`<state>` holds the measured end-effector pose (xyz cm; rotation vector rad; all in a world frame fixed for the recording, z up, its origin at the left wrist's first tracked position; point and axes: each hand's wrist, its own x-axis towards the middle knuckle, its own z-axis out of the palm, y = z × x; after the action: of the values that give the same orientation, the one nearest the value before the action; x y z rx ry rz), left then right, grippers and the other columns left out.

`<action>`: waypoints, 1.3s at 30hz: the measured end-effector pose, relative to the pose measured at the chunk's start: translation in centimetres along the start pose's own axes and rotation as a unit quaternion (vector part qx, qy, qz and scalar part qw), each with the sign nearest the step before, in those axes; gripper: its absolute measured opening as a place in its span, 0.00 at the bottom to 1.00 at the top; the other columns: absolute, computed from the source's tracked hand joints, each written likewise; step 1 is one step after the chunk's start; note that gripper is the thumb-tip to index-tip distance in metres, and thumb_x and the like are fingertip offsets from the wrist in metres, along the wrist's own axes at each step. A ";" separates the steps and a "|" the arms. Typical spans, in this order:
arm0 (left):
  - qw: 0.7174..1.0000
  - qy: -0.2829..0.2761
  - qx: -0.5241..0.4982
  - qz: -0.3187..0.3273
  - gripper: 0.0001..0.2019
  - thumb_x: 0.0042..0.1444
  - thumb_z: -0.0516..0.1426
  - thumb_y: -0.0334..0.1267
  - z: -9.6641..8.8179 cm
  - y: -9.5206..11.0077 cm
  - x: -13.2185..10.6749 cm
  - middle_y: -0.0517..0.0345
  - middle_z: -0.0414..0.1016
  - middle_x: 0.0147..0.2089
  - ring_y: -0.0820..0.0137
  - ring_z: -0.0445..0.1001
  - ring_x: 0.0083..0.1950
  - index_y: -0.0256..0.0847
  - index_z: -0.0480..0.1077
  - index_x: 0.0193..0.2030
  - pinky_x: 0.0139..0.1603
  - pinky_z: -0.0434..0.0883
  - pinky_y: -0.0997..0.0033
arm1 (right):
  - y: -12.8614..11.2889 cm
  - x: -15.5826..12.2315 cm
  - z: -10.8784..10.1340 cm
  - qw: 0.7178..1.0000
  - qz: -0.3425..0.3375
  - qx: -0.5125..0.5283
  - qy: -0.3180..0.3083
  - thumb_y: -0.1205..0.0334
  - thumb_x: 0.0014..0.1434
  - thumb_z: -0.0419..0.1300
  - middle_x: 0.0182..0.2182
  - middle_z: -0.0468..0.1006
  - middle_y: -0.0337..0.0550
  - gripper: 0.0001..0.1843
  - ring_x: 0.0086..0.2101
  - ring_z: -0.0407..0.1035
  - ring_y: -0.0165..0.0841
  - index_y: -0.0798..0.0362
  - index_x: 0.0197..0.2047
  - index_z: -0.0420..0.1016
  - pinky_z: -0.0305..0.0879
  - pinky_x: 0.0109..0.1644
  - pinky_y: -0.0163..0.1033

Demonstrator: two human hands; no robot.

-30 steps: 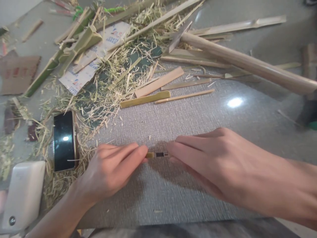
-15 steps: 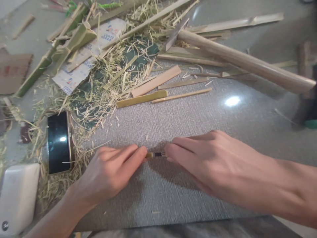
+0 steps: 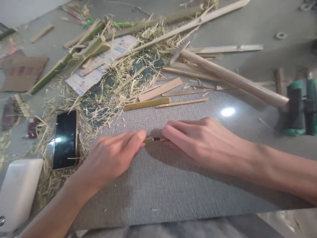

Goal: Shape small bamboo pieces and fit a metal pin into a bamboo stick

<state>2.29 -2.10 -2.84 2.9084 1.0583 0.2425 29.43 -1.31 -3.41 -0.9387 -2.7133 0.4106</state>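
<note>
Low over the grey textured mat (image 3: 158,185), my two hands meet around one slim piece. My left hand (image 3: 115,150) is closed on its left end, a thin yellow-green bamboo strip (image 3: 148,140). The fingers of my right hand (image 3: 205,142) pinch the other end, by a small part with dark and pale bands (image 3: 157,139); its kind is unclear, and both ends are hidden in my fingers. Just beyond lie a flat yellow-green bamboo strip (image 3: 147,103), a wider tan strip (image 3: 160,89) and a thin stick (image 3: 182,103).
Bamboo shavings (image 3: 109,89) heap at the back left, among split bamboo lengths (image 3: 86,54) and a printed paper sheet (image 3: 86,79). A long-handled wooden tool (image 3: 235,77) with a flat metal head lies back right. At left are a dark phone (image 3: 64,140) and a white device (image 3: 19,191).
The view has shifted, and more of the right side of the table shows. Both hands appear slightly higher in the picture, keeping their hold on the slim piece.
</note>
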 end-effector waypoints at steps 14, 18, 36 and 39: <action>0.979 0.093 -0.175 -0.055 0.04 0.71 0.56 0.30 1.5 -0.8 0.6 0.55 0.75 0.40 0.67 0.71 0.42 0.39 0.72 0.44 0.45 0.70 0.64 | 0.7 2.1 1.1 0.999 -0.007 0.029 0.041 0.68 0.72 0.53 0.38 0.69 0.45 0.08 0.37 0.61 0.31 0.59 0.40 0.72 0.59 0.41 0.37; 0.984 0.081 -0.148 -0.053 0.05 0.72 0.54 0.29 1.0 -0.4 0.3 0.55 0.74 0.41 0.70 0.73 0.41 0.38 0.71 0.46 0.42 0.70 0.68 | 0.6 1.8 1.0 0.998 -0.023 0.033 0.051 0.68 0.73 0.51 0.38 0.70 0.45 0.11 0.37 0.61 0.31 0.60 0.41 0.72 0.59 0.42 0.36; 0.999 0.041 0.025 0.020 0.14 0.72 0.53 0.29 -1.3 0.8 -0.7 0.62 0.73 0.33 0.73 0.68 0.27 0.41 0.70 0.61 0.27 0.61 0.69 | -0.6 -1.5 0.1 0.994 0.060 0.096 -0.006 0.62 0.76 0.49 0.30 0.71 0.38 0.12 0.26 0.56 0.24 0.56 0.49 0.73 0.43 0.30 0.36; 0.999 0.031 0.022 0.008 0.07 0.73 0.53 0.33 -1.7 1.1 -0.6 0.63 0.70 0.31 0.74 0.67 0.26 0.38 0.72 0.52 0.26 0.57 0.69 | -1.1 -1.4 -0.2 0.989 0.065 0.132 -0.023 0.62 0.76 0.48 0.30 0.70 0.40 0.14 0.26 0.55 0.26 0.58 0.41 0.70 0.44 0.31 0.37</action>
<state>2.31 -3.33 -1.18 2.9680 1.0619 0.3153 29.97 -2.97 -3.03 -1.0431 -2.5598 0.8046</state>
